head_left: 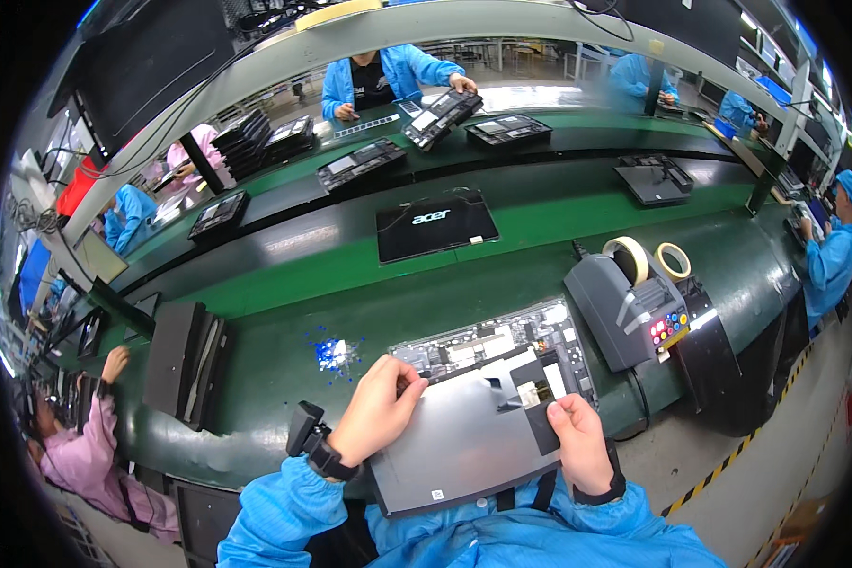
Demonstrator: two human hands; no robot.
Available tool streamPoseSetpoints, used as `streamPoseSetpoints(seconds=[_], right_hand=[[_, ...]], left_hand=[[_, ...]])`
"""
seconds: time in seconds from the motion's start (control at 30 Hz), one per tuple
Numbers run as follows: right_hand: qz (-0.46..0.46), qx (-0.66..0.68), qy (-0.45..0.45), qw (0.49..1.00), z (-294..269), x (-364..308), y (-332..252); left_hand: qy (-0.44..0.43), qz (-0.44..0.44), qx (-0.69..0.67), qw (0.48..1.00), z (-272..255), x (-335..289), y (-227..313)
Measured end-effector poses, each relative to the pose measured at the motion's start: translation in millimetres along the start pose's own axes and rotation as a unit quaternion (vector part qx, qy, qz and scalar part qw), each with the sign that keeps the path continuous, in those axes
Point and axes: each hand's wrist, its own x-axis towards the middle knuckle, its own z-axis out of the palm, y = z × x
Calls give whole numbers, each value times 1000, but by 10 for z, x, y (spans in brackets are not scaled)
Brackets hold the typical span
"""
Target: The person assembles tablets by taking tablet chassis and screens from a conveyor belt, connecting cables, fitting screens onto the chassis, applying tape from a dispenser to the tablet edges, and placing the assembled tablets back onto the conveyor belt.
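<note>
A flat grey laptop panel (473, 445) is tilted in front of me, its lower edge close to my body. My right hand (582, 445) grips its right edge, with the thumb on the face. At the upper left edge, my left hand (379, 407) is closed, thumb and fingers pinched against the panel; the fingertips are partly hidden. Dark film and pale patches (532, 392) show at the panel's upper right. Just beyond lies an opened laptop base (483, 348) with exposed circuit boards, partly covered by the panel.
Loose blue and white bits (334, 355) lie on the green bench (275, 327). A grey tape dispenser (625, 303) with tape rolls stands at right. Dark laptop parts (182, 364) stand at left. Beyond, a black lid (435, 225) lies flat; a co-worker (388, 76) holds a laptop part (442, 115).
</note>
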Motion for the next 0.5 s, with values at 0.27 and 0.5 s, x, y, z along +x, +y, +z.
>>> streamPoseSetpoints(seconds=[0.27,0.5], right_hand=[[20,-13,18,1000,-9,-5,-59],[18,4,9,1000,50,2,-67]], left_hand=[[118,178,131,968,-278,8,255],[146,-122,289,938,-590,165,-1691]])
